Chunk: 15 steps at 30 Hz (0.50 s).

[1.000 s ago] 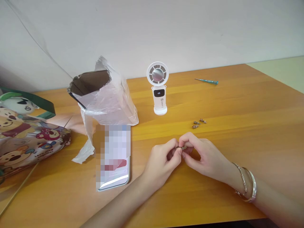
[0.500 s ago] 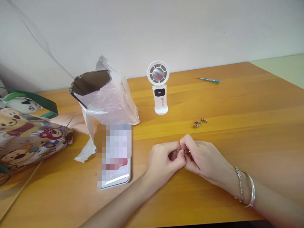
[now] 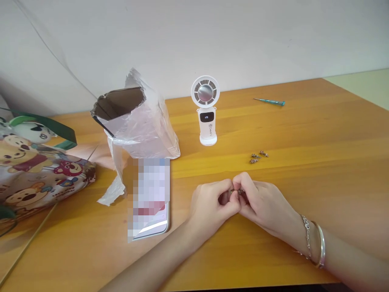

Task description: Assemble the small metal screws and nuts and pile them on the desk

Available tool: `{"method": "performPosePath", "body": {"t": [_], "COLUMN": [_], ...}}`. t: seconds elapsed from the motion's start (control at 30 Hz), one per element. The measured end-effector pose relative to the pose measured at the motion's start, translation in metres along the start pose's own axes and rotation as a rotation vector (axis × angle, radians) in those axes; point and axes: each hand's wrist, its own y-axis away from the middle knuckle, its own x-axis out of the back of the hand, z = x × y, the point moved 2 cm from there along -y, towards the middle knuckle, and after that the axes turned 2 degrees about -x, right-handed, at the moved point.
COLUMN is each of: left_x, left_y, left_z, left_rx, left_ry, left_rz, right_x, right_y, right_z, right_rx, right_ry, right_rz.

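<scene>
Head view. Both hands low over the middle of an orange wooden desk (image 3: pixel 304 182), fingers curled and closed together. The left hand (image 3: pixel 211 205) and right hand (image 3: pixel 263 205) meet at the fingertips, pinching a small metal fitting (image 3: pixel 236 192) between them. The fingers (image 3: pixel 244 182) hide most of it, so its exact shape cannot be made out. Two metal bangle-type bracelets (image 3: pixel 314 243) sit on the right wrist.

Just ahead of the hands, apart from them, three small metal fittings (image 3: pixel 258 156) lie loose on the wood, close together. Farther back, near the wall (image 3: pixel 212 40), lies a slim teal-handled screwdriver (image 3: pixel 269 102). A white fan (image 3: pixel 207 109) with a lit digital display stands upright on its base, left of the screwdriver.

Left of the hands, a phone (image 3: pixel 152 229) lies flat, most of it covered by a pixelated patch. Behind it stands an open cardboard box wrapped in clear plastic (image 3: pixel 141 129), with a loose plastic tail at its foot. Farther left, a printed tote bag with cartoon bears (image 3: pixel 33 174) lies on the desk edge, its green handle on top.
</scene>
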Motion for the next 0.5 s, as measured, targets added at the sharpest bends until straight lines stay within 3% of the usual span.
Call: {"method": "performPosePath", "body": {"t": [0.17,0.23,0.5], "left_x": [0.0045,0.0063,0.0086], "left_y": [-0.0009,-0.0011,-0.0008], "left_z": [-0.0015,-0.0020,-0.0033], "left_rx": [-0.027,-0.030,-0.013], "left_ry": [0.041,0.055,-0.041], "left_rz": [0.001,0.000,-0.044], "right_x": [0.0056,0.0073,0.0077], "right_y": [-0.0008,-0.0011,-0.0016], "right_z": [0.0023,0.0034,0.0060], "right_rx": [-0.087,-0.096,-0.171], "right_ry": [-0.392,-0.473,-0.270], "right_rz": [-0.209,-0.239,-0.275]}}
